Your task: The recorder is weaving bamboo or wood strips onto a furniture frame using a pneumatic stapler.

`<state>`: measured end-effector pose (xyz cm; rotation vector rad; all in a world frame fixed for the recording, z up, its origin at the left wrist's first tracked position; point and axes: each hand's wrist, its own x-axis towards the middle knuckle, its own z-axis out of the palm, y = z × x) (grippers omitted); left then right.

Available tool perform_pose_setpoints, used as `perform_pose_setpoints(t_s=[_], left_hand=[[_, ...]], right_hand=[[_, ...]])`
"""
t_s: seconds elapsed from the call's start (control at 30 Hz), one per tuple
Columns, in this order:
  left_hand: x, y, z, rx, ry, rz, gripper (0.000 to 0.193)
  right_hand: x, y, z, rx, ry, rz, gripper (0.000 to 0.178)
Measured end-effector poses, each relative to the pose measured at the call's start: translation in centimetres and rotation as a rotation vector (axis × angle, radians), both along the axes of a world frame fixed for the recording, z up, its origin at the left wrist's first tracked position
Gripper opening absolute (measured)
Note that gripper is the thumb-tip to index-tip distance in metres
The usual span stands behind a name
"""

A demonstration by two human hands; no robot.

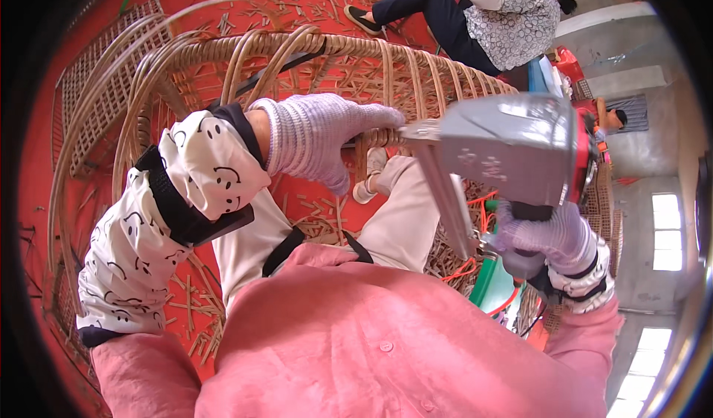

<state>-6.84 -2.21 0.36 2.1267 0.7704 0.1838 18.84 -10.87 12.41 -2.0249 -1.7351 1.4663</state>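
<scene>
A large rattan frame (356,46) with a wrapped rim and looped canes curves in front of me. My left hand (316,137), in a pale knitted glove, is closed over a short wrapped rattan bar (382,138) inside it. The thumb hangs below the bar, and the palm side is hidden. In my right hand (549,240), also gloved, is the handle of a grey air staple gun (512,143). Its long magazine slants down toward my lap. The gun's nose is at my left fingertips, close to the bar; I cannot tell whether it touches.
Cut cane pieces (189,303) litter the red floor. Woven rattan panels (111,91) stand at the left. A co-worker (512,28) sits at the back right. An orange air hose (460,269) and a green container (490,284) are below the gun.
</scene>
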Motion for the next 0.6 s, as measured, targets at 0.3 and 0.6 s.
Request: perform_pose_setpoints(t_s=[0.3, 0.6], left_hand=[[0.7, 0.2, -1.4, 0.04, -0.195, 0.135, 0.08], [-0.2, -1.6, -1.0, 0.343, -0.007, 0.287, 0.04]], right_hand=[[18.4, -7.6, -9.2, 0.454, -0.105, -0.677, 0.027], [36.5, -10.1, -22.0, 0.242, -1.029, -0.676, 0.052]])
